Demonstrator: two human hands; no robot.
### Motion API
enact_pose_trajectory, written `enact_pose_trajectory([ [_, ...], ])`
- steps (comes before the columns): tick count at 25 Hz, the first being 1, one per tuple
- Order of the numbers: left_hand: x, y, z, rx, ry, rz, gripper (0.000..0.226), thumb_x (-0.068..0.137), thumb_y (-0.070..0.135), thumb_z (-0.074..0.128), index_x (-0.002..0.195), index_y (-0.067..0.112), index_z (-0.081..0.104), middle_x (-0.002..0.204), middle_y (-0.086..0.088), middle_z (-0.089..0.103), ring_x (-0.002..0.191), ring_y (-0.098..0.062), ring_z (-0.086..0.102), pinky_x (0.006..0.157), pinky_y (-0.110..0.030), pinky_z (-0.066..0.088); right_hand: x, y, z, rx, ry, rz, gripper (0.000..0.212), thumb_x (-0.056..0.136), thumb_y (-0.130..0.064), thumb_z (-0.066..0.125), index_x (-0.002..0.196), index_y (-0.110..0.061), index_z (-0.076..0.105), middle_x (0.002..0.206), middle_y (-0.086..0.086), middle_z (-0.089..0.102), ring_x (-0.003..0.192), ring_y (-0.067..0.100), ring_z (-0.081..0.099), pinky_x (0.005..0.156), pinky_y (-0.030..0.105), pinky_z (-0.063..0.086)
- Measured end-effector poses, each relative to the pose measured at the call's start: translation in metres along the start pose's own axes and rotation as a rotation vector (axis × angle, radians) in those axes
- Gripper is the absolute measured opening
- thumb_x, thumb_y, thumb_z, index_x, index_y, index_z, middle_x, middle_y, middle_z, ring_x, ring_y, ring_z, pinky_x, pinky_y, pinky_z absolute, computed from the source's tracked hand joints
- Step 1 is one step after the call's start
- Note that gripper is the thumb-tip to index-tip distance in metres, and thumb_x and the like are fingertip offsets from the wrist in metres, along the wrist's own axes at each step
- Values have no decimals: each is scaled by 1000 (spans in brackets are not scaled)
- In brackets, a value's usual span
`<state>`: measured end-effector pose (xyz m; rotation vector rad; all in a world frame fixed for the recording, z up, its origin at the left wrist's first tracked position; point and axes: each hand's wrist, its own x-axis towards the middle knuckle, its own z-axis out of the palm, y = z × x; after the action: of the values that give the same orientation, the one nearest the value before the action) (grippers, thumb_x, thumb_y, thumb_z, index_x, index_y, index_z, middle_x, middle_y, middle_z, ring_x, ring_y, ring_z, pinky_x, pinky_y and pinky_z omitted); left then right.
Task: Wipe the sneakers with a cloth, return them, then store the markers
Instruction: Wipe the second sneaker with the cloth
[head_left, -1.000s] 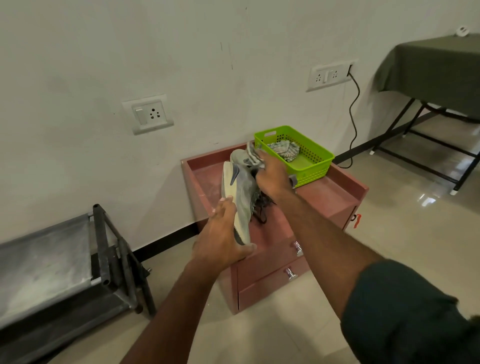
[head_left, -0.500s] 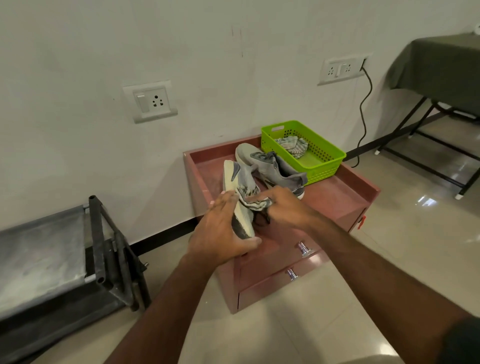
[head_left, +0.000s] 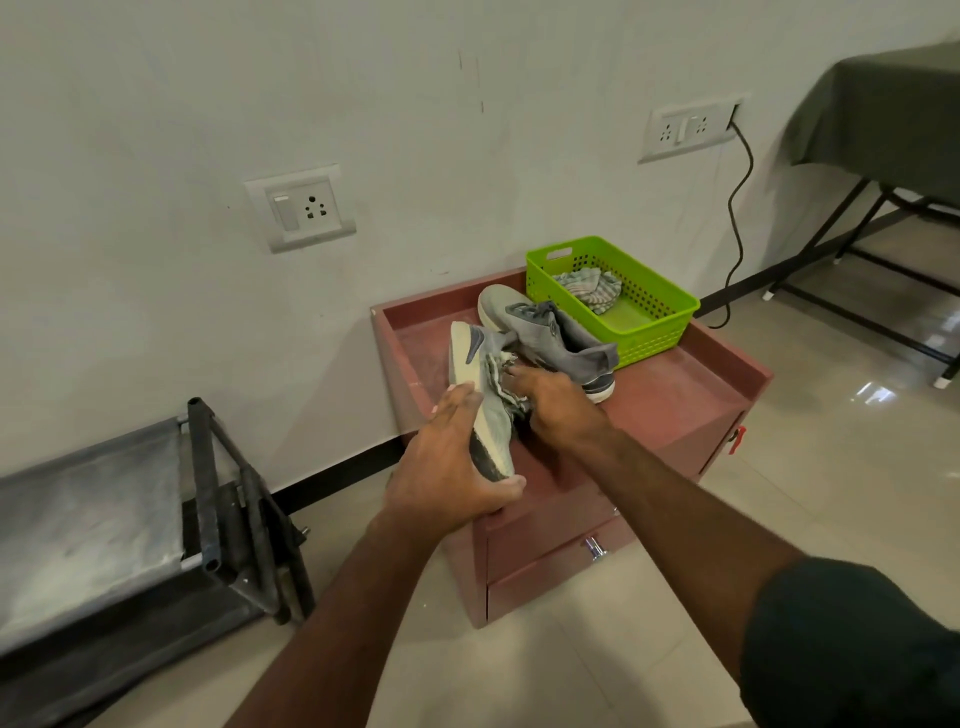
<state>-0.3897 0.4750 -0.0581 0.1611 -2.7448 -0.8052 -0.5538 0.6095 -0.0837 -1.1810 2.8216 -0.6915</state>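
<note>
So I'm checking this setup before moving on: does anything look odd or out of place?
Nothing is damaged or spilled. The only oddity is a second striped cloth left crumpled in the green basket, and no markers are visible anywhere.

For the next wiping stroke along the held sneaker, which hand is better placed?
Right. The right hand already presses the cloth against the sneaker; the left hand grips its heel end and steadies it.

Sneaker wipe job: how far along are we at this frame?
Done: nothing clearly finished. In hand: left hand holds one sneaker on its side while the right hand rubs a cloth on it. Left: the second sneaker lies on the cabinet, wiped or not unclear; returning both; markers, none in view.
</note>
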Motion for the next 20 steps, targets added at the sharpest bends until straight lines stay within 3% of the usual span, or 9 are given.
enact_pose_trajectory([
  [2, -2, -2, 0, -6, 9, -15, 110, 65, 55, 80, 155, 19, 29, 164, 6, 22, 150, -8, 17, 119, -26, 21, 18, -10, -11, -40, 74, 214, 42, 88, -1, 50, 124, -11, 69, 124, 18, 68, 118, 37, 61, 97, 40, 49],
  [4, -3, -3, -1, -6, 8, -14, 109, 65, 56, 79, 155, 20, 29, 164, 7, 21, 151, -7, 16, 118, -26, 21, 27, -30, -21, 254, 328, 430, 44, 90, 1, 49, 126, -13, 69, 126, 15, 68, 121, 30, 60, 98, 35, 47],
  [6, -4, -2, -2, -18, 22, -8, 109, 65, 54, 81, 155, 19, 29, 164, 6, 21, 151, -7, 15, 118, -24, 18, 23, -36, -14, 489, 490, 234, 51, 87, 8, 50, 132, -10, 65, 134, 7, 64, 126, 13, 54, 108, 27, 41],
  [9, -1, -2, -1, -19, 11, 10, 110, 66, 52, 82, 156, 18, 28, 165, 6, 20, 151, -7, 15, 116, -19, 13, -3, -31, 10, 325, 205, -101, 55, 84, 7, 55, 137, -8, 60, 145, 9, 57, 138, 17, 47, 118, 30, 34],
  [13, -1, -1, 0, -19, 6, -2, 110, 66, 53, 81, 156, 19, 28, 165, 6, 21, 151, -7, 15, 118, -21, 13, 25, -12, -13, -184, -15, 87, 39, 90, -4, 50, 126, -9, 64, 124, 18, 67, 116, 37, 62, 93, 40, 49],
  [16, -3, -3, 0, -29, 12, -5, 109, 66, 53, 80, 156, 20, 27, 165, 8, 20, 151, -6, 14, 120, -25, 18, 52, -27, -40, 145, 366, 340, 40, 89, -5, 50, 125, -12, 66, 118, 18, 69, 111, 36, 63, 89, 38, 50],
  [17, -3, -4, 1, -32, 19, -4, 109, 66, 53, 80, 156, 21, 27, 165, 8, 19, 151, -6, 13, 119, -25, 19, 56, -36, -40, 276, 491, 291, 46, 87, 0, 51, 129, -12, 65, 121, 15, 69, 113, 32, 63, 92, 35, 48],
  [18, -2, -5, 1, -30, 20, -2, 109, 66, 53, 81, 155, 21, 27, 164, 9, 19, 151, -5, 14, 119, -24, 19, 57, -42, -36, 353, 482, 210, 51, 86, 4, 52, 133, -11, 62, 126, 13, 68, 117, 29, 61, 97, 31, 46],
  [20, -1, -5, 3, -28, 8, 9, 109, 67, 52, 81, 156, 20, 28, 165, 8, 19, 151, -5, 14, 120, -24, 19, 47, -49, -23, 320, 205, 78, 58, 87, 8, 50, 143, -8, 53, 143, 15, 56, 133, 28, 52, 108, 26, 35],
])
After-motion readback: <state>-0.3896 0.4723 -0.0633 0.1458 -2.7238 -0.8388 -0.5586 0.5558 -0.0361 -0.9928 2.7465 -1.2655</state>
